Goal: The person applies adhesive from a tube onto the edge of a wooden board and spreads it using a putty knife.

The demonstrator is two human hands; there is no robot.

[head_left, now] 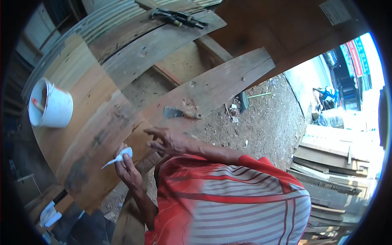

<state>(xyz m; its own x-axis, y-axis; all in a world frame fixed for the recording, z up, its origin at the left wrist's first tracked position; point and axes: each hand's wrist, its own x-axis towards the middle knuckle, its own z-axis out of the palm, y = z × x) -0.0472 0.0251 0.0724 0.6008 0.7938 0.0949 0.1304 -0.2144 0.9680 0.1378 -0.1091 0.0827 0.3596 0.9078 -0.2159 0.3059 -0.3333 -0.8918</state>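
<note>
My left hand (130, 172) is closed round a small white squeeze bottle (126, 152) with a long thin nozzle, which points left and down over the board. My right hand (166, 141) hovers near the edge of a wide wooden panel (96, 122), fingers apart, with nothing visible in them. The panel's surface is stained with dark patches. Just beyond my right hand, a scraper (173, 112) with a wide blade and a short handle lies on a weathered plank (216, 87).
A white bucket (61, 108) with a tool in it sits on the panel's left. Dark clamp-like tools (179, 18) lie on far planks. A large brown board (281, 36) stands at the upper right. Stacked timber (330, 163) and littered ground (261, 122) are to the right.
</note>
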